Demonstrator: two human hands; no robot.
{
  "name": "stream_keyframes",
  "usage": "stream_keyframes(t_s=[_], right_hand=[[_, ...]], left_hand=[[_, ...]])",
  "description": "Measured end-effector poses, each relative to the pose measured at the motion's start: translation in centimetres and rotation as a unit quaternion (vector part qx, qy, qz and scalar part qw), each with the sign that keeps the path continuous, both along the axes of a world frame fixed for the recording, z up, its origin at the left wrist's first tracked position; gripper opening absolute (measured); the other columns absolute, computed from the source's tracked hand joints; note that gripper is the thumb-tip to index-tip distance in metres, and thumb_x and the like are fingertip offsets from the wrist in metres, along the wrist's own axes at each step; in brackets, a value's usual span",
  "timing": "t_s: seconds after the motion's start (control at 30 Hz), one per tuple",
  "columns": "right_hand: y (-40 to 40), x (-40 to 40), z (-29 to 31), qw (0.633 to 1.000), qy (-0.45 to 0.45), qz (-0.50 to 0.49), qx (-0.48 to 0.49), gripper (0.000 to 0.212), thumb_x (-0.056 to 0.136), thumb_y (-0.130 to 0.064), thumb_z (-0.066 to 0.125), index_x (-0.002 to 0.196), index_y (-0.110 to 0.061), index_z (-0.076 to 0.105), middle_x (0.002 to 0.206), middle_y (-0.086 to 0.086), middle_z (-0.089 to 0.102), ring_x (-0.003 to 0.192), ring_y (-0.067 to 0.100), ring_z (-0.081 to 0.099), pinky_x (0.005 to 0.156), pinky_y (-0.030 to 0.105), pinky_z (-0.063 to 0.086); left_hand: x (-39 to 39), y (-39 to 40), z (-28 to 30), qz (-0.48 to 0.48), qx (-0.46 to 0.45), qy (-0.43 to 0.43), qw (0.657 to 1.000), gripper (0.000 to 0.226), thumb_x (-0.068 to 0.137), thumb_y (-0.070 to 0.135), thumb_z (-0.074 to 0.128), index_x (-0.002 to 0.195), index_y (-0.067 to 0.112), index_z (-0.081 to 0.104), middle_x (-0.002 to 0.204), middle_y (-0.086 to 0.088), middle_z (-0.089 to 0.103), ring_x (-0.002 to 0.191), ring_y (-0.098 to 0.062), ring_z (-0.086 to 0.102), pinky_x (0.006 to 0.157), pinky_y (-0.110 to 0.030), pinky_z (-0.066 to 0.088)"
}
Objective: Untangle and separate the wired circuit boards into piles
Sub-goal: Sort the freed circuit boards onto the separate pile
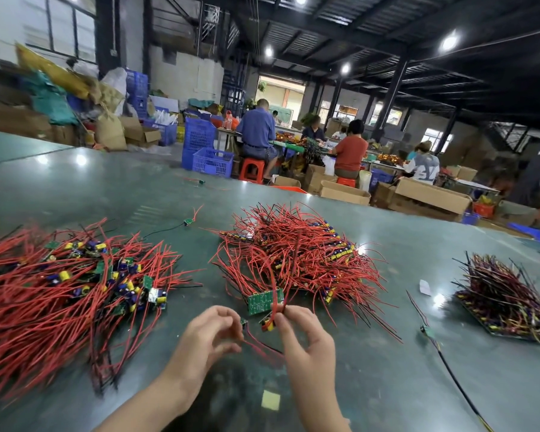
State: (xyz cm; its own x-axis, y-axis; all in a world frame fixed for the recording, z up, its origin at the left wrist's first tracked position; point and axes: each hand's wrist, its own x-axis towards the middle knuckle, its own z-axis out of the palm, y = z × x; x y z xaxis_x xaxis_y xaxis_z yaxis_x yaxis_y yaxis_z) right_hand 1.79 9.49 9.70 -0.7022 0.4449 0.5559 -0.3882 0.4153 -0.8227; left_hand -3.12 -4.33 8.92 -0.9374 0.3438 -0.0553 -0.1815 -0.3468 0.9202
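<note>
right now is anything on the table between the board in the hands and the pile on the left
Nothing visible does. The left hand and right hand pinch a small wired board, and bare table lies between it and the left pile.

The glossy green table (387, 353) carries 3 piles (296, 260) of red-wired circuit boards.

three piles of wired circuit boards (300, 260), two hands (306, 341), three loose boards on the table (387, 385)
</note>
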Motion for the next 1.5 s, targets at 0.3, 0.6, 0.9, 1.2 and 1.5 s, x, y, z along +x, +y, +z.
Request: stream_keyframes(t_s=[0.3, 0.6, 0.9, 1.2, 1.5], right_hand=[[-0.2, -0.3, -0.4, 0.963, 0.089, -0.043, 0.252, 0.011, 0.074, -0.011, 0.070, 0.082, -0.017, 0.075, 0.085, -0.012, 0.068, 0.087, 0.004, 0.054, 0.078, 0.032, 0.045], [-0.6, 0.3, 0.3, 0.986, 0.034, 0.016, 0.163, 0.007, 0.071, -0.007, 0.070, 0.076, -0.011, 0.074, 0.073, -0.015, 0.065, 0.078, 0.004, 0.058, 0.071, 0.017, 0.048], [-0.5, 0.8, 1.4, 0.964, -0.145, 0.139, -0.174, 0.014, 0.087, 0.003, 0.058, 0.081, -0.006, 0.068, 0.064, 0.000, 0.066, 0.057, 0.006, 0.060, 0.052, 0.018, 0.047], [-0.8, 0.1, 0.8, 0.865, -0.138, 0.158, -0.456, 0.009, 0.080, 0.002, 0.058, 0.084, 0.002, 0.066, 0.063, 0.007, 0.067, 0.052, 0.012, 0.062, 0.051, 0.022, 0.054], [-1.0, 0.1, 0.7, 0.890, -0.124, 0.121, -0.421, 0.014, 0.085, 0.007, 0.055, 0.082, -0.002, 0.066, 0.062, 0.005, 0.062, 0.051, 0.011, 0.056, 0.051, 0.020, 0.050]], left_hand=[[0.9, 0.3, -0.1, -0.170, 0.089, -0.112, 0.975, 0.036, 0.073, 0.009, 0.064, 0.105, -0.006, 0.058, 0.087, -0.025, 0.066, 0.067, -0.026, 0.069, 0.060, -0.033, 0.058], [1.2, -0.2, -0.1, -0.252, 0.095, -0.127, 0.954, 0.028, 0.068, -0.018, 0.059, 0.091, -0.007, 0.070, 0.085, -0.026, 0.065, 0.067, -0.027, 0.068, 0.061, -0.033, 0.059], [1.5, 0.2, -0.1, -0.251, -0.041, 0.003, 0.967, 0.018, 0.095, -0.003, 0.042, 0.109, 0.002, 0.053, 0.065, -0.003, 0.060, 0.041, -0.004, 0.035, 0.041, -0.014, 0.027], [2.2, 1.4, 0.2, -0.195, -0.110, 0.063, 0.973, 0.024, 0.098, -0.001, 0.037, 0.103, 0.014, 0.055, 0.049, 0.008, 0.044, 0.034, -0.002, 0.021, 0.031, -0.011, 0.018], [2.6, 1.0, 0.4, -0.160, -0.134, 0.181, 0.961, 0.023, 0.094, -0.001, 0.043, 0.106, 0.013, 0.058, 0.051, 0.009, 0.048, 0.040, 0.001, 0.033, 0.042, -0.006, 0.027]])
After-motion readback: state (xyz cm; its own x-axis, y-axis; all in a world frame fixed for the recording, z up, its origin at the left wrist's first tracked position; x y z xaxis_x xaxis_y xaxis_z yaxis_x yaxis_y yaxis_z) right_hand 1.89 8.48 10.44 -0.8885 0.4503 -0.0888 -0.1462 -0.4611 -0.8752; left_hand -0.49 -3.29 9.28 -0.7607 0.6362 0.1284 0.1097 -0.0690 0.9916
